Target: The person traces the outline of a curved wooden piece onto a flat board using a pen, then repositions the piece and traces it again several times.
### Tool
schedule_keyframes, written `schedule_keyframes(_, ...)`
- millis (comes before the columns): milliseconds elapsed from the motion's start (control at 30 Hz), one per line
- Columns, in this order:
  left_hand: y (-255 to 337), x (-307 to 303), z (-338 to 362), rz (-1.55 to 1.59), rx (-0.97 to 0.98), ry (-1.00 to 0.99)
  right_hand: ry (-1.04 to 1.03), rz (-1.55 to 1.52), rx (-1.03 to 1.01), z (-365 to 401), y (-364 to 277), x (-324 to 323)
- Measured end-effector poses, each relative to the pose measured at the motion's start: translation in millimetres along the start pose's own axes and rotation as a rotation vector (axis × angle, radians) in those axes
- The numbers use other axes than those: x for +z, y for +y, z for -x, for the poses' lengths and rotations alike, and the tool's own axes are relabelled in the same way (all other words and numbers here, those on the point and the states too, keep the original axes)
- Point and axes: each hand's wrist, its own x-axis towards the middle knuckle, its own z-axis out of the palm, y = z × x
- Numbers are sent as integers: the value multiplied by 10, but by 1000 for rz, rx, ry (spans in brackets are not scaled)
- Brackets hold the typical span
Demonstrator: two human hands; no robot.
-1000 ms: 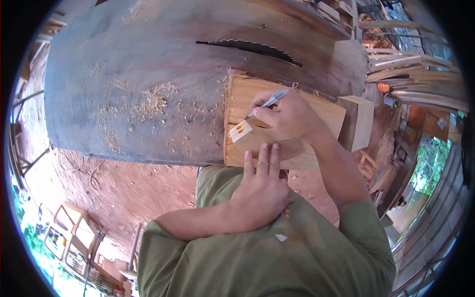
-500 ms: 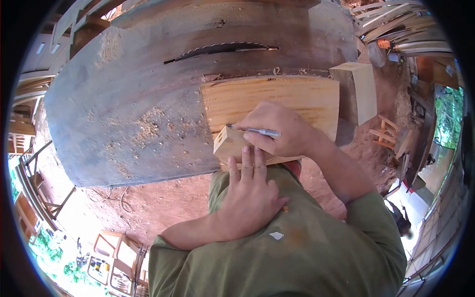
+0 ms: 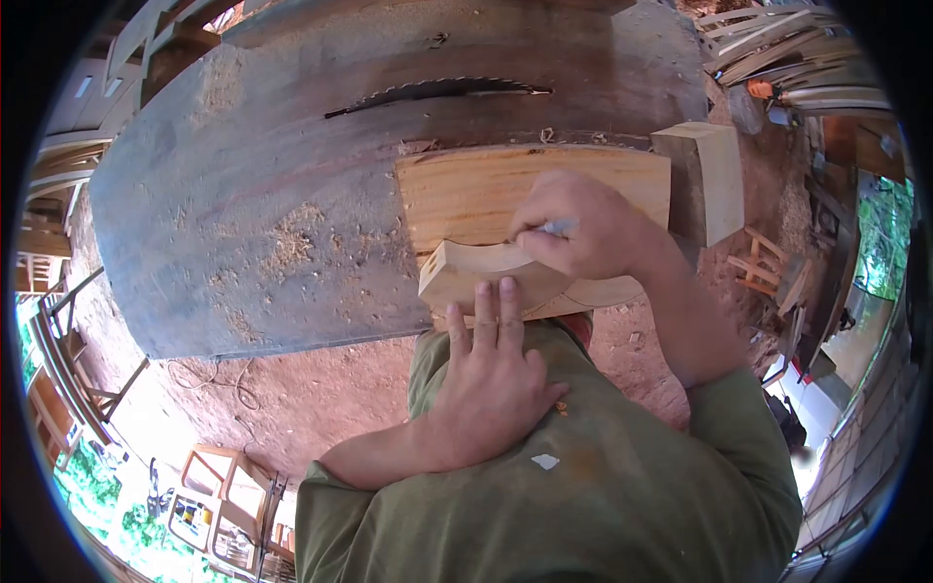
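A curved pale wood piece [image 3: 466,277], with a slot cut in its left end, lies on a flat light-brown board [image 3: 525,189] at the near edge of the table. My left hand [image 3: 491,389] rests with fingers stretched out, its fingertips pressing on the front face of the curved piece. Closed around a pen [image 3: 559,227], my right hand [image 3: 578,228] is at the far, concave edge of that piece. The pen's tip is hidden by my fingers. A curved line shows on the board to the right of the piece.
The dark table [image 3: 243,223] carries sawdust and shavings. A toothed saw blade [image 3: 437,90] pokes up through a slot beyond the board. At the right stands a thick wood block [image 3: 714,185]. Wooden chair frames [image 3: 219,500] are at lower left, stacked wood strips [image 3: 777,44] at upper right.
My right hand has moved right with the pen along the curved piece's far edge, uncovering more of the piece. My left hand stays in place.
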Motion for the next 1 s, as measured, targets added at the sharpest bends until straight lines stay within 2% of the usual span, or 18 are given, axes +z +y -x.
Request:
schedule_keyframes(33,1,6,-3,-2,-1,7,1,1,1,-16,-14,17)
schedule_keyframes(100,5,17,-17,-2,-1,14,75,-222,-35,-76,-71,85)
schedule_keyframes(233,6,21,-10,-4,-4,22,76,-173,-75,-78,-32,178)
schedule_keyframes(333,8,28,-8,-1,-9,27,0,-10,-14,6,0,-118)
schedule_keyframes(400,15,28,-6,-3,-9,28,-36,21,176,0,13,-253)
schedule_keyframes(433,23,21,-10,-17,-11,29,-28,19,178,-2,-8,-235)
schedule_keyframes(500,33,6,-30,-36,-3,22,16,-208,77,-40,-68,-149)
schedule_keyframes(633,40,-9,-43,-56,-10,19,27,-245,44,-18,70,-21)
schedule_keyframes(700,48,-16,-43,-98,6,18,-25,-13,196,5,169,-191)
schedule_keyframes(833,59,14,-44,-89,-8,1,119,-207,154,110,80,-299)
schedule_keyframes(900,71,15,-56,-76,1,8,22,-290,194,168,60,-203)
schedule_keyframes(1000,102,-17,-78,-142,5,-29,111,-171,284,333,153,-202)
